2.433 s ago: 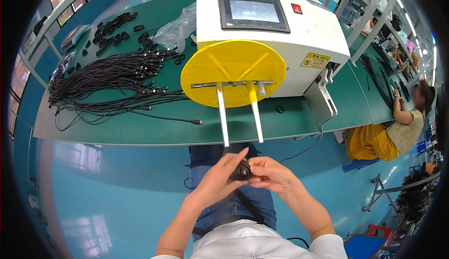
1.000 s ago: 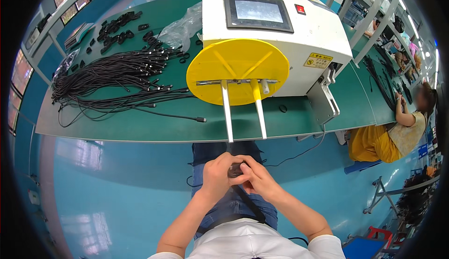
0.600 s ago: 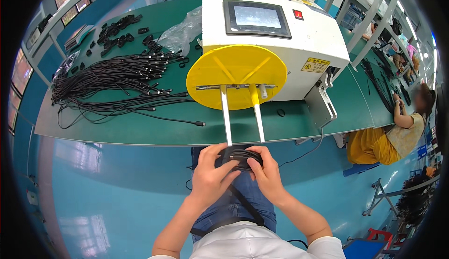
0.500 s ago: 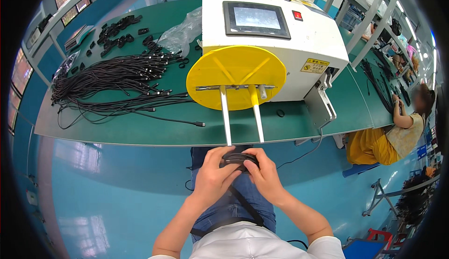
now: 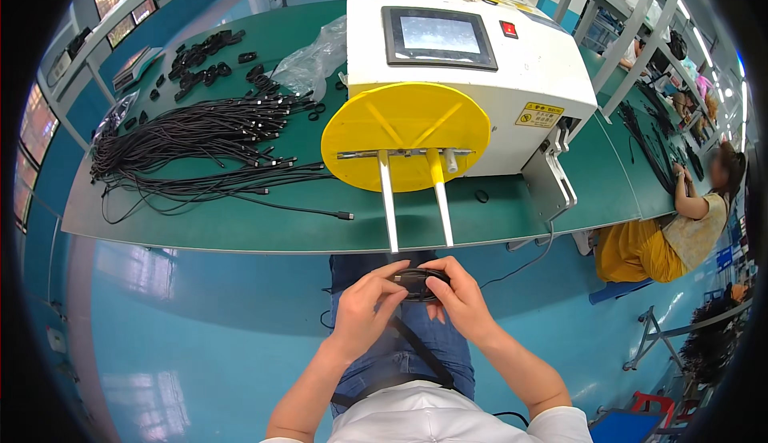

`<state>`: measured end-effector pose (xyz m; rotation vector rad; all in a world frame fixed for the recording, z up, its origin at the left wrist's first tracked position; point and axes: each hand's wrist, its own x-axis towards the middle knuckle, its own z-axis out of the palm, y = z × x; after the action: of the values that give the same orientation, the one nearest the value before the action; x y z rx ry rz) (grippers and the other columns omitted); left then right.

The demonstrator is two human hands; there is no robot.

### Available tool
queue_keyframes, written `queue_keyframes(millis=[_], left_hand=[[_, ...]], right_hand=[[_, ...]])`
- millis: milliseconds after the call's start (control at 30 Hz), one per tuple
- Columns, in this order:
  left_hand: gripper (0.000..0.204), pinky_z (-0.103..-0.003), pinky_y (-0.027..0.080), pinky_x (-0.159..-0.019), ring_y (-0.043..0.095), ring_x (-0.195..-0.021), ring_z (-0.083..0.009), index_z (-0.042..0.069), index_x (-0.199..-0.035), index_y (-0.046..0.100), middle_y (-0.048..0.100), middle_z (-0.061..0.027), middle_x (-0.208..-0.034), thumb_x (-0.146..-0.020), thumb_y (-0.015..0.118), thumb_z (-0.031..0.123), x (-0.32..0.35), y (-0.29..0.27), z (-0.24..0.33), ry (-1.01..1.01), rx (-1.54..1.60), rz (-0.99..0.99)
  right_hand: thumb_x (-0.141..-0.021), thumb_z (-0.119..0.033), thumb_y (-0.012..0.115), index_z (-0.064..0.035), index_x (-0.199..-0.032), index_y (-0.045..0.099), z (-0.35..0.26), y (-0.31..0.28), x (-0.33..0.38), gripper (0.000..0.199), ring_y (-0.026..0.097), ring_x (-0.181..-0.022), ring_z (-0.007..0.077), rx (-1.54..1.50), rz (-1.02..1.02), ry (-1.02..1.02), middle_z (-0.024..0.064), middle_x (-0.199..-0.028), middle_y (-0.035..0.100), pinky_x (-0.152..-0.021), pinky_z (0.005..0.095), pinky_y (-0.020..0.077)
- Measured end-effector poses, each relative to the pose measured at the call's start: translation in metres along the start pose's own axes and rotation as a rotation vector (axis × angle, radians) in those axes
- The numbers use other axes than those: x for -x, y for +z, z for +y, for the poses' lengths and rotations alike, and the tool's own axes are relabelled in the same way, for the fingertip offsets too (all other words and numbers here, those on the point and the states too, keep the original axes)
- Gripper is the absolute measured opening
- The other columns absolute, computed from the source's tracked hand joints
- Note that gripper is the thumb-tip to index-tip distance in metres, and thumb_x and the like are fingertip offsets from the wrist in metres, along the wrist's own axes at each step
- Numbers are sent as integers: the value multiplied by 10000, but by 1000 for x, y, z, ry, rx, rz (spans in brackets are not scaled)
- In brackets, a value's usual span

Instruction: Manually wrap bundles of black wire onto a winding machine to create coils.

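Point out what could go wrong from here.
The coiled black cable is held only between the left hand and right hand, off the table, so it could slip and unwind. The hands appear near the tips of the metal prongs and might knock them. One stray cable end points toward the prongs and might snag.

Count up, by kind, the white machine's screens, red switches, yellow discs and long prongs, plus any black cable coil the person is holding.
Screen: 1
Red switch: 1
Yellow disc: 1
Long prongs: 2
Held black cable coil: 1
Total: 6
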<state>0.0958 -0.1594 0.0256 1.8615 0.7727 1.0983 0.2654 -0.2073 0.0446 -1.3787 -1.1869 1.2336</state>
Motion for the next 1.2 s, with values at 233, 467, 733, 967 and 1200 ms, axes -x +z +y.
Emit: queue_keyframes(millis=[233, 467, 733, 967, 1200], left_hand=[[45, -236, 545, -640, 624, -848, -173, -31, -834, 581, 595, -155, -1111, -806, 610, -52, -1, 0, -12, -181, 206, -31], [152, -256, 544, -634, 597, -909, -168, -19, -960, 547, 565, -138, -1101, -820, 592, -57, -6, 6, -15, -312, 425, -59], [175, -285, 504, -736, 563, -901, -121, -5, -1028, 560, 554, -61, -1044, -862, 584, 45, 11, 27, -27, -515, 609, 4], [167, -252, 454, -774, 537, -881, -99, 33, -1030, 540, 551, -16, -968, -959, 470, 167, 15, 26, -36, -484, 608, -107], [238, -227, 421, -763, 487, -840, -75, -4, -1014, 563, 509, -14, -969, -980, 406, 172, 12, 24, -29, -560, 824, -127]], right_hand=[[-960, -166, 438, 6, -1156, 518, 7, -26, -12, 273, 584, -778, 103, -109, -217, 266, 84, -960, 602, -616, 235, 468], [-948, -141, 459, 0, -1157, 531, 34, -6, -18, 263, 532, -929, 101, -70, -124, 58, 50, -1046, 583, -807, 247, 435], [-903, -76, 511, 1, -1148, 534, 34, 14, -21, 258, 547, -934, 124, 83, 127, -191, 47, -997, 580, -802, 270, 438], [-822, -3, 605, 7, -1039, 598, 1, -8, -23, 217, 595, -884, 160, 477, 119, -214, 73, -971, 560, -693, 291, 502], [-781, 18, 651, 22, -915, 658, 15, -10, -25, 134, 609, -700, 141, -148, -62, -59, 61, -931, 535, -537, 236, 522]])
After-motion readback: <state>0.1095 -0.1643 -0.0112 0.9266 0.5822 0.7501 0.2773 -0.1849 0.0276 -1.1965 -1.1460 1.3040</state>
